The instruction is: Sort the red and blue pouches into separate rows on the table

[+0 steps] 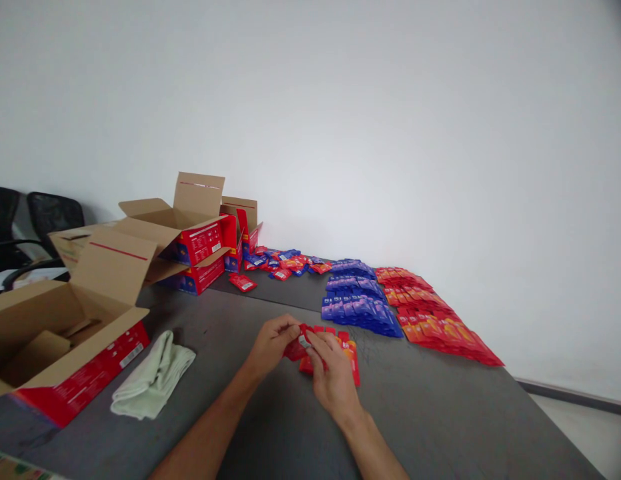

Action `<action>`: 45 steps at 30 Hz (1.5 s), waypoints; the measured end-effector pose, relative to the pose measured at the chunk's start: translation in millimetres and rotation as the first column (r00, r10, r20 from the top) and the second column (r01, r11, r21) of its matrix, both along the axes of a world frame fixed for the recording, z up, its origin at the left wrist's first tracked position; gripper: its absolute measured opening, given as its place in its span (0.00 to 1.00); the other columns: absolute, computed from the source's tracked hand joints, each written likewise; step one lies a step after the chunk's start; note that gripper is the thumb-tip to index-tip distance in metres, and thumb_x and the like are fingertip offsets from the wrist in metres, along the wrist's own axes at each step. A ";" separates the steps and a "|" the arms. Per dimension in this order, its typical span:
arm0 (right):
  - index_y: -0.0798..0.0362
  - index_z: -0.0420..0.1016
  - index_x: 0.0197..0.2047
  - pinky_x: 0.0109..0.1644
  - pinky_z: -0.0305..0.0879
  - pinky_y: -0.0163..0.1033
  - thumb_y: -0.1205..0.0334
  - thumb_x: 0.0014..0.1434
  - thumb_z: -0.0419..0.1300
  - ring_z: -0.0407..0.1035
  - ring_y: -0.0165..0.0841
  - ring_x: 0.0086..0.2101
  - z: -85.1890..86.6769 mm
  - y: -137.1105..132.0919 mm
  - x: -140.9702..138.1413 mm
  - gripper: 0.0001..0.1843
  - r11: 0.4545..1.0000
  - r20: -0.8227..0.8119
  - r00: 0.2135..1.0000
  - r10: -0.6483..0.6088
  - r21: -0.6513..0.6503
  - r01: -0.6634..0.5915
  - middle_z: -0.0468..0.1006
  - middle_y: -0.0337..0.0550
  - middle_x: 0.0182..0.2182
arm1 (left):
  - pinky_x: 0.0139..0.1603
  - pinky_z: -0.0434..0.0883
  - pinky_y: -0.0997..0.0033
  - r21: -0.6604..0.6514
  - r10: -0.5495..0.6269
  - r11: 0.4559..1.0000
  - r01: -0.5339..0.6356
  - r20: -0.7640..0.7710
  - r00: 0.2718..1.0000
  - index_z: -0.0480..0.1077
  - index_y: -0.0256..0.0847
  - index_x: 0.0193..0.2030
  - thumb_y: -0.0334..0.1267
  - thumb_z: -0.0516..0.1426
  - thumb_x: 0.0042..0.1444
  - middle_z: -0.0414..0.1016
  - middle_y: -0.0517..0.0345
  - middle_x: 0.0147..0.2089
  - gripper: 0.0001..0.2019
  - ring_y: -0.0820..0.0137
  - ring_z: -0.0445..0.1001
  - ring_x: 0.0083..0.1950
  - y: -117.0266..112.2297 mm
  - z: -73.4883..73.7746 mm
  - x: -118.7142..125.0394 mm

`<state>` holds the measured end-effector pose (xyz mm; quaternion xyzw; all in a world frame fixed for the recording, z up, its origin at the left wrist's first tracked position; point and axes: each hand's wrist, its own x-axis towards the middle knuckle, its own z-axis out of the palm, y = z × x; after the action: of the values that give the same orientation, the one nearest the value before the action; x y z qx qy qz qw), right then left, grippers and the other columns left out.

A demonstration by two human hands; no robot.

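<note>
Between my two hands is a small red packet (pixel 296 347) with a white label facing me. My left hand (pixel 274 343) pinches its left edge, and my right hand (pixel 335 377) grips the right edge near the label. Just under and behind my right hand, several red and orange packets (pixel 351 353) lie together on the dark table (pixel 270 413), partly hidden by the hand. Farther right, blue packets (pixel 360 310) lie in overlapping rows. Beside them are similar rows of red and orange packets (pixel 440 327).
An open red carton (pixel 85 380) stands at the left, with a folded pale green cloth (pixel 155 377) beside it. More open cartons (pixel 203 243) are stacked behind. A loose heap of red and blue packets (pixel 285 262) lies near the wall. Black chairs (pixel 55 217) stand far left.
</note>
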<state>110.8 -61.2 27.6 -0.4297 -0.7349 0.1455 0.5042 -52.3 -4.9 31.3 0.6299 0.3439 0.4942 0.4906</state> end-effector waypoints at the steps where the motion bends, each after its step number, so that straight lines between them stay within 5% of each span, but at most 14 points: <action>1: 0.46 0.74 0.53 0.50 0.68 0.40 0.64 0.66 0.49 0.69 0.35 0.45 0.6 0.3 -0.4 0.17 1.000 0.002 1.000 0.016 -0.003 -0.016 0.74 0.47 0.45 | 0.27 0.62 0.76 -0.001 0.014 1.000 -0.014 -0.002 1.000 0.72 0.34 0.32 0.53 0.57 0.56 0.71 0.59 0.26 0.19 0.75 0.65 0.25 0.5 -1.3 -0.2; 7: 0.47 0.76 0.48 0.48 0.67 0.39 0.65 0.64 0.53 0.69 0.34 0.42 4.4 3.5 0.4 0.13 0.997 -0.018 0.998 0.062 -0.047 -0.063 0.75 0.44 0.42 | 0.27 0.61 0.76 -0.009 0.078 0.997 -0.078 -0.005 0.997 0.69 0.36 0.29 0.50 0.57 0.57 0.68 0.61 0.24 0.16 0.75 0.63 0.26 -0.6 -1.8 1.2; 13: 0.47 0.77 0.47 0.52 0.65 0.40 0.63 0.62 0.59 0.69 0.35 0.45 0.7 3.4 -0.1 0.11 0.997 -0.127 0.991 -0.029 -0.078 0.019 0.76 0.44 0.44 | 0.26 0.58 0.77 -0.034 0.086 0.996 -0.087 -0.038 0.996 0.65 0.38 0.25 0.46 0.56 0.57 0.64 0.65 0.22 0.15 0.76 0.60 0.23 -3.0 3.4 6.7; 21: 0.47 0.80 0.40 0.49 0.67 0.39 0.61 0.61 0.60 0.71 0.35 0.42 -7.9 10.0 -0.4 0.07 0.995 -0.237 0.971 0.015 -0.093 -0.038 0.77 0.43 0.40 | 0.33 0.64 0.74 0.056 0.118 0.992 -0.114 -0.087 0.989 0.72 0.37 0.32 0.42 0.54 0.58 0.71 0.59 0.29 0.11 0.72 0.67 0.30 -7.7 6.4 4.1; 26: 0.49 0.79 0.38 0.48 0.67 0.38 0.61 0.61 0.60 0.71 0.34 0.41 -5.2 12.3 -0.5 0.06 0.996 -0.188 0.981 -0.046 -0.082 0.030 0.77 0.44 0.40 | 0.39 0.65 0.72 0.169 0.181 0.973 -0.156 -0.146 0.973 0.73 0.38 0.34 0.41 0.52 0.61 0.73 0.58 0.33 0.12 0.71 0.70 0.35 -11.1 6.6 4.2; 36: 0.51 0.73 0.35 0.41 0.62 0.37 0.61 0.63 0.56 0.68 0.35 0.37 1.1 8.2 1.7 0.07 0.983 0.049 0.984 -0.172 -0.062 0.175 0.75 0.43 0.34 | 0.33 0.62 0.74 0.132 0.301 0.951 -0.278 -0.207 0.931 0.71 0.39 0.31 0.41 0.51 0.59 0.70 0.63 0.28 0.12 0.72 0.67 0.31 -13.3 8.8 11.9; 41: 0.51 0.72 0.32 0.33 0.58 0.34 0.58 0.61 0.58 0.64 0.30 0.28 -0.7 8.7 3.3 0.08 0.972 -0.137 0.983 -0.120 -0.219 0.088 0.72 0.37 0.28 | 0.32 0.64 0.75 0.035 0.156 0.988 -0.152 -0.230 0.961 0.71 0.37 0.28 0.39 0.54 0.54 0.71 0.61 0.27 0.09 0.73 0.68 0.29 -13.4 18.2 9.2; 45: 0.52 0.70 0.34 0.29 0.56 0.32 0.54 0.56 0.64 0.60 0.27 0.25 -3.3 9.7 0.0 0.11 0.953 -0.399 0.911 -0.103 -0.302 -0.025 0.70 0.34 0.24 | 0.27 0.62 0.76 -0.060 -0.015 0.998 -0.001 -0.257 0.966 0.72 0.36 0.31 0.40 0.57 0.50 0.72 0.62 0.26 0.08 0.73 0.67 0.26 -14.6 21.7 8.0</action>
<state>110.8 -51.4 24.3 -0.4758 -0.5730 0.3321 0.5788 -44.2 -19.5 53.0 0.6750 0.4168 0.3962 0.4622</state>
